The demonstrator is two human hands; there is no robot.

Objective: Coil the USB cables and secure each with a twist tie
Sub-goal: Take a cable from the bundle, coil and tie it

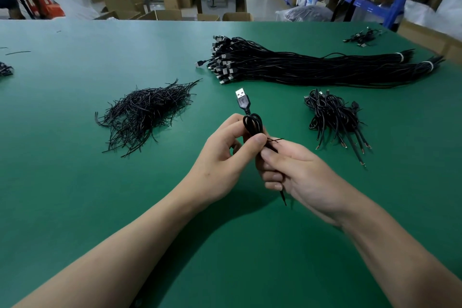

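A coiled black USB cable (252,124) is held upright above the green table (75,182), its silver plug (240,94) pointing away from me. My left hand (225,155) grips the coil with thumb and fingers. My right hand (297,172) holds the lower part of the coil, and a thin black twist tie (273,140) sticks out sideways between both thumbs. A cable end pokes out below my right hand. A heap of black twist ties (145,114) lies to the left.
Two big bundles of uncoiled USB cables (312,66) lie across the far right. A small pile of coiled cables (335,120) sits right of my hands. Another small cable cluster (362,37) lies at the far right corner. Shelves and boxes stand beyond the table.
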